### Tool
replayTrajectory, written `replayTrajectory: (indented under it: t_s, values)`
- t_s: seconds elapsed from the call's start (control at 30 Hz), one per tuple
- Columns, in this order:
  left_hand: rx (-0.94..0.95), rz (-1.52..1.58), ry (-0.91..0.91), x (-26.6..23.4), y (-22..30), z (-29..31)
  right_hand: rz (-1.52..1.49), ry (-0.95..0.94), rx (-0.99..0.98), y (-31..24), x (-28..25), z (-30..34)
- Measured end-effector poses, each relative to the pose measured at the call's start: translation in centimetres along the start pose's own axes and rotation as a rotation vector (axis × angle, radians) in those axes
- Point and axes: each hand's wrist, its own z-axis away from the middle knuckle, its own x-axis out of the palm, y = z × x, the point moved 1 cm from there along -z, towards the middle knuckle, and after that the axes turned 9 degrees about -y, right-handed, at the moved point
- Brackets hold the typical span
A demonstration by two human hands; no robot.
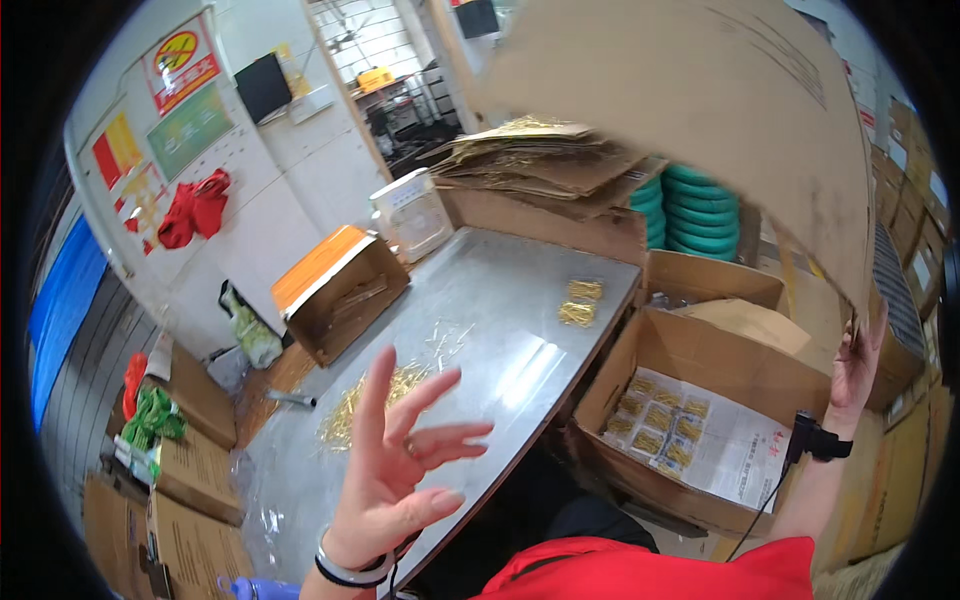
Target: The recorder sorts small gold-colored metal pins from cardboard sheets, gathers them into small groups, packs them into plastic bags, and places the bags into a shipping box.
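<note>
My left hand [405, 470] is raised over the near edge of the metal table [490, 270], fingers spread with nothing in them. Behind it lies a loose pile of small thin gold-coloured pieces [345, 415], too small to name. At the right my right hand [860, 365] grips the lower corner of a large brown cardboard sheet [690, 90], held up and tilted across the upper right. Below the sheet stands an open cardboard box [690, 500], with several clear packets [655, 418] of gold-coloured pieces on printed paper inside. Two similar packets [578, 302] rest on the table.
An orange-topped carton [335, 285] lies on its side at the table's far left. Flattened cardboard [530, 165] is stacked beyond the table, beside green coils [695, 215]. More boxes [205, 470] stand at the left. A blue-purple bottle [262, 588] is at the near edge.
</note>
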Motion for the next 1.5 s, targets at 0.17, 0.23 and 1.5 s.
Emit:
replayTrajectory:
  t_s: [0.17,0.23,1.5]
  values:
    - [-0.221,-0.127,0.005,-1.3,-3.0,1.6,0.528,0.611,0.038,-1.9,-3.4,4.5]
    - [-0.266,-0.124,0.005,-2.0,-3.9,1.6,0.577,0.638,0.050,-2.0,-5.9,6.2]
    - [-0.268,0.098,0.018,-12.0,-8.5,-17.0,0.731,-0.053,0.698,34.4,25.9,-34.2]
